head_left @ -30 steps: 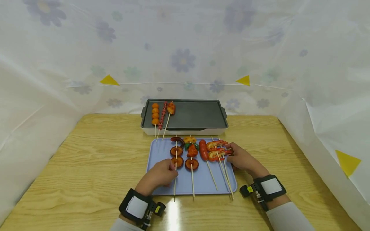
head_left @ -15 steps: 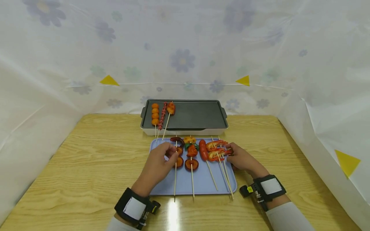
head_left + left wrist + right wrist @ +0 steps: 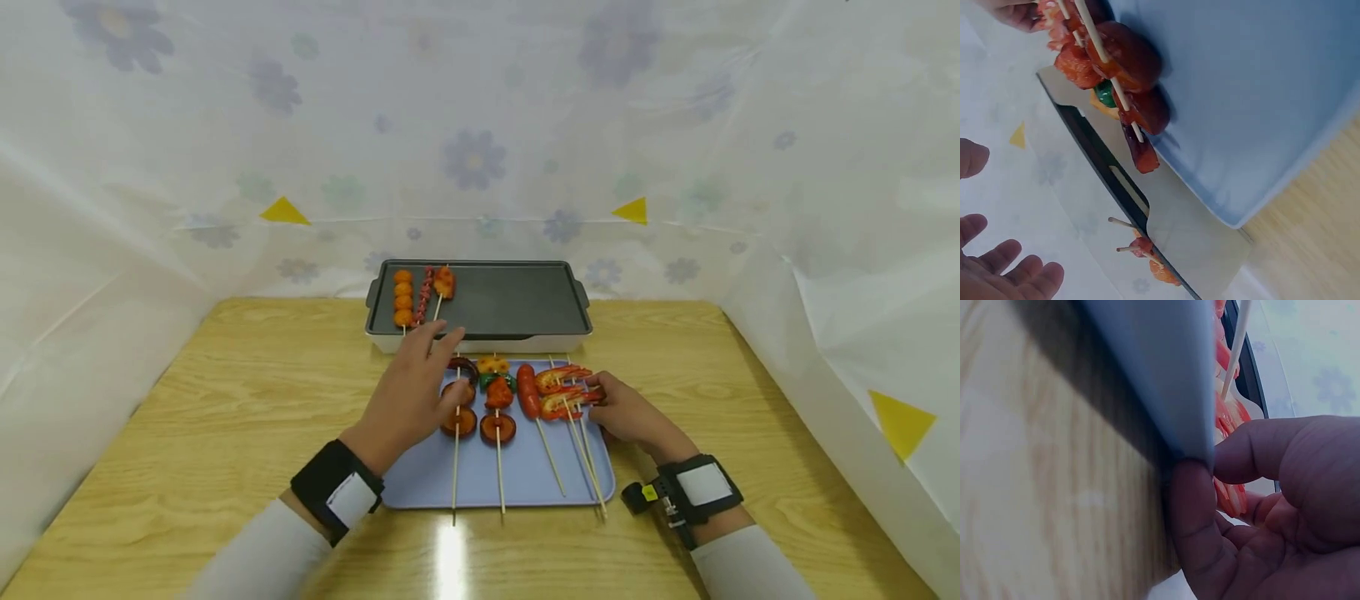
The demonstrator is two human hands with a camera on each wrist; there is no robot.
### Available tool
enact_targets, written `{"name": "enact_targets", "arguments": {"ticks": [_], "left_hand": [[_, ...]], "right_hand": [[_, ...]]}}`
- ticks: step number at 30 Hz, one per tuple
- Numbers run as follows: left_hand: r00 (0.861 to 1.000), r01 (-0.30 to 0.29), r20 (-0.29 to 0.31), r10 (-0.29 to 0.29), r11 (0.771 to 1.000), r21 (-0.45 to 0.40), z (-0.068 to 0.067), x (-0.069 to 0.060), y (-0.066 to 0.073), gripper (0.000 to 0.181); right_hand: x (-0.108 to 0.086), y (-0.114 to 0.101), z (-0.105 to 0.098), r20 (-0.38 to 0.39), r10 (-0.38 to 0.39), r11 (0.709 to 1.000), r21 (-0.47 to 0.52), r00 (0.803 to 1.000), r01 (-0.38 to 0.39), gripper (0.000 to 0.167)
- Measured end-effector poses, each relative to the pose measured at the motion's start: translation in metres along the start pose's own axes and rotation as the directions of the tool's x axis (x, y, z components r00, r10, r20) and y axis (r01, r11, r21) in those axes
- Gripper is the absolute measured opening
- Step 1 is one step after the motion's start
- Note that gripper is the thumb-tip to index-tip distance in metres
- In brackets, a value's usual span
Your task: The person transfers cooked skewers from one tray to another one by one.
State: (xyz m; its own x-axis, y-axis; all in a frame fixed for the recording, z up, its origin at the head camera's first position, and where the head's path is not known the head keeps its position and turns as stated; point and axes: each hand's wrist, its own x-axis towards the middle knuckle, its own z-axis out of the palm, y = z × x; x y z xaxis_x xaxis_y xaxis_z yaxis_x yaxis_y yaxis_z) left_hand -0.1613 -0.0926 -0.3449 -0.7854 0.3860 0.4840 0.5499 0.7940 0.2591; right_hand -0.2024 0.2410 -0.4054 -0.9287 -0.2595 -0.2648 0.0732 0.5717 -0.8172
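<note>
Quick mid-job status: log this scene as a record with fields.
Near surface: pale-blue rectangular tray bearing a smooth red sausage skewer among others
Far surface: flat black rectangular griddle, beyond tray
On griddle: orange-ball skewer and two more, left side
Left grip: fingers spread, holding nothing, above tray's left side
Right grip: pinching tray's right edge

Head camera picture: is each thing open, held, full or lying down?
Pale-blue rectangular tray, right edge held, carrying skewers
Black rectangular griddle, uncovered, carrying skewers
Three orange or pink skewers, lying on griddle
Two skewers bearing round brown slices, lying on tray
Long red sausage skewer, lying on tray
Orange-red shrimp skewers, lying on tray
Left hand, open, holding nothing
Right hand, pinching tray's edge
</note>
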Motion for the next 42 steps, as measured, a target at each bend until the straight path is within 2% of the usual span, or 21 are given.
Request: {"name": "enact_targets", "arguments": {"ticks": [3, 7, 11, 15, 18, 20, 25, 30, 33, 35, 36, 42], "left_hand": [[0.999, -0.009, 0.038, 0.007, 0.999, 0.052, 0.000, 0.006, -0.002, 0.062], [0.996, 0.031, 0.085, -0.038, 0.996, 0.088, 0.002, 0.012, -0.004, 0.059], [0.986, 0.111, 0.124, -0.114, 0.993, 0.033, 0.006, 0.019, -0.007, 0.057], [0.971, 0.200, 0.142, -0.194, 0.980, -0.024, 0.010, 0.028, -0.013, 0.053], [0.954, 0.267, 0.155, -0.256, 0.962, -0.054, 0.015, 0.034, -0.020, 0.050], [0.938, 0.316, 0.172, -0.301, 0.946, -0.069, 0.018, 0.038, -0.023, 0.051], [0.880, 0.434, 0.233, -0.414, 0.900, -0.040, 0.021, 0.049, -0.023, 0.055], [0.842, 0.492, 0.267, -0.470, 0.870, -0.020, 0.025, 0.060, -0.027, 0.051], [0.825, 0.518, 0.271, -0.495, 0.855, -0.015, 0.024, 0.065, -0.032, 0.041], [0.821, 0.525, 0.269, -0.504, 0.851, -0.007, 0.024, 0.067, -0.034, 0.033], [0.823, 0.520, 0.266, -0.502, 0.854, 0.002, 0.023, 0.068, -0.036, 0.029], [0.848, 0.468, 0.250, -0.467, 0.882, 0.059, 0.018, 0.073, -0.037, 0.008]], "right_hand": [[0.001, 0.000, -0.001, -0.004, -0.012, 1.000, -0.008, 1.000, 0.012, 0.051], [0.003, 0.001, 0.000, -0.010, 0.011, 1.000, -0.001, 1.000, -0.011, 0.050], [0.003, 0.003, 0.002, -0.013, 0.023, 1.000, 0.004, 1.000, -0.023, 0.049], [0.002, 0.005, 0.003, -0.014, 0.018, 1.000, -0.003, 1.000, -0.018, 0.049], [0.002, 0.006, 0.003, -0.018, 0.017, 1.000, -0.007, 1.000, -0.017, 0.048], [0.001, 0.007, 0.003, -0.018, 0.014, 1.000, -0.006, 1.000, -0.014, 0.048], [0.000, 0.006, 0.003, -0.025, 0.021, 1.000, -0.001, 0.999, -0.021, 0.049], [0.001, 0.007, 0.003, -0.030, 0.012, 1.000, -0.004, 0.999, -0.012, 0.049], [0.001, 0.007, 0.004, -0.031, 0.008, 1.000, -0.003, 1.000, -0.008, 0.048], [0.002, 0.007, 0.005, -0.033, 0.007, 1.000, -0.001, 0.999, -0.007, 0.048], [0.002, 0.007, 0.005, -0.034, 0.009, 1.000, 0.000, 0.999, -0.009, 0.049], [0.001, 0.006, 0.006, -0.045, 0.013, 1.000, 0.000, 0.999, -0.013, 0.048]]}}
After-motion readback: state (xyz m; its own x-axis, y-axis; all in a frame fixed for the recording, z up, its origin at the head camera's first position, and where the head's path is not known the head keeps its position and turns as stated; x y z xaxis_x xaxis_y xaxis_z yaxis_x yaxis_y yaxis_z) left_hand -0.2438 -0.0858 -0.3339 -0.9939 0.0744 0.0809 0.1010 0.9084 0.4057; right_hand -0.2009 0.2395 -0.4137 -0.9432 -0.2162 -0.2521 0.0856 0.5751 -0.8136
